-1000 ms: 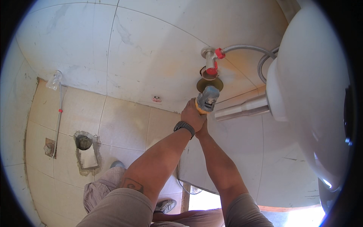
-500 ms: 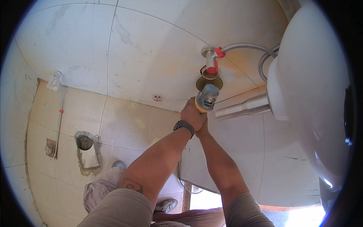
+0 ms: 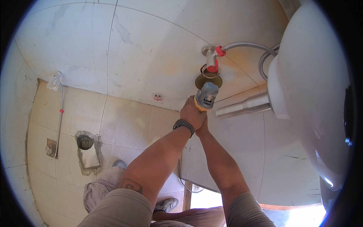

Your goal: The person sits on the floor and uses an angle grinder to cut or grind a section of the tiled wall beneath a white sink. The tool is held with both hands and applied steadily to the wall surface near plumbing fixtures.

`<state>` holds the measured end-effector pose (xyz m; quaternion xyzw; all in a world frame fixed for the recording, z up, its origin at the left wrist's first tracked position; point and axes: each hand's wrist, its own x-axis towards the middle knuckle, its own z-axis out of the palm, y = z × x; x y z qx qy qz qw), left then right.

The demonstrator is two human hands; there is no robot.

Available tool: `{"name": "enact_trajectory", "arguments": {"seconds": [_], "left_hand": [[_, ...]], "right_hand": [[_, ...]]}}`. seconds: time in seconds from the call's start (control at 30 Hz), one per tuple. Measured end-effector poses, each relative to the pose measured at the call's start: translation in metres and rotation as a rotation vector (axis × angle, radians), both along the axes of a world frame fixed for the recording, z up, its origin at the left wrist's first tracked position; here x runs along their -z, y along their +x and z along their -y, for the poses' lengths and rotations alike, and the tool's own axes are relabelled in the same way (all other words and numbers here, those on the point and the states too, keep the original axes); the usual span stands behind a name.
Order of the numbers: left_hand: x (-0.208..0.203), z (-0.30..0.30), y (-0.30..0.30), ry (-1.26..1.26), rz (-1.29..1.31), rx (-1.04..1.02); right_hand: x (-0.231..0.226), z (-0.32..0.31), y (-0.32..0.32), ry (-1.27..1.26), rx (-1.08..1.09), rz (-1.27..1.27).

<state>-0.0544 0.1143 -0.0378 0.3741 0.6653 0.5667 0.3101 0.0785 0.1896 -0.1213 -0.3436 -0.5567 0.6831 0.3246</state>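
Note:
Both arms reach forward to an angle grinder (image 3: 207,96) with a grey head and yellow body. My left hand (image 3: 193,114), a dark watch on its wrist, is closed around the grinder's body. Partly hidden behind it, my right hand (image 3: 203,127) is closed on the tool's rear part; its fingers hardly show. The grinder's round disc (image 3: 200,81) is at the wall, just below a round pipe opening (image 3: 209,74). Directly above stands a metal angle valve (image 3: 210,58) with red handles. Whether the disc touches the opening's rim, I cannot tell.
A braided hose (image 3: 247,44) runs from the valve to a white basin (image 3: 317,75) at right. Its metal drain pipe (image 3: 242,109) points toward the grinder. At left are a floor drain hole (image 3: 85,142) and another hose (image 3: 61,102). A person's shoe (image 3: 166,204) shows below.
The grinder and its disc have shifted very slightly up and to the left. Both hands keep their hold.

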Motion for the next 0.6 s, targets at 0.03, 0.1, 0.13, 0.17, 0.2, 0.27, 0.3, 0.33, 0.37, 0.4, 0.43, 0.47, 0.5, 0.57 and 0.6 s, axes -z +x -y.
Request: {"name": "enact_trajectory", "arguments": {"seconds": [0.03,0.1,0.13,0.17,0.2,0.27,0.3,0.33,0.37,0.4,0.43,0.47,0.5,0.57,0.6], "left_hand": [[-0.001,0.000,0.000,-0.001,0.003,0.001],[-0.001,0.001,-0.001,-0.006,0.001,-0.001],[-0.001,0.001,-0.001,-0.010,-0.003,-0.004],[-0.001,0.001,-0.001,-0.025,-0.005,-0.003],[-0.001,0.002,-0.001,-0.008,-0.003,-0.007],[-0.001,0.002,-0.003,-0.005,0.006,-0.004],[-0.002,0.002,-0.003,0.001,0.005,-0.006],[-0.002,0.002,-0.003,-0.004,0.007,-0.007],[-0.002,0.003,-0.002,-0.008,0.011,-0.008],[-0.002,0.003,-0.002,-0.008,0.008,-0.009],[-0.002,0.003,-0.002,-0.009,0.007,-0.012],[-0.002,0.003,-0.002,-0.016,0.008,-0.016],[-0.003,0.003,-0.002,-0.009,0.002,-0.020],[-0.003,0.003,-0.003,-0.018,-0.002,-0.020],[-0.003,0.003,-0.003,-0.013,0.002,-0.019]], "right_hand": [[0.002,-0.001,0.000,-0.016,-0.010,-0.032],[0.004,-0.003,0.000,-0.091,-0.008,-0.106],[0.005,-0.003,0.000,-0.149,0.005,-0.147],[0.006,-0.003,-0.001,-0.191,0.041,-0.144],[0.005,-0.003,-0.002,-0.163,-0.001,-0.175],[0.004,-0.001,-0.004,-0.100,-0.030,-0.145],[0.002,0.000,-0.004,-0.098,-0.035,-0.155],[0.000,0.000,-0.005,-0.121,-0.030,-0.163],[-0.001,0.002,-0.005,-0.156,-0.017,-0.179],[-0.003,0.002,-0.005,-0.203,-0.022,-0.218],[-0.004,0.003,-0.005,-0.262,-0.019,-0.264],[-0.005,0.003,-0.005,-0.293,-0.022,-0.287],[-0.005,0.003,-0.005,-0.323,-0.024,-0.309],[-0.005,0.001,-0.006,-0.331,-0.036,-0.320],[-0.004,0.000,-0.007,-0.339,-0.042,-0.332]]}}
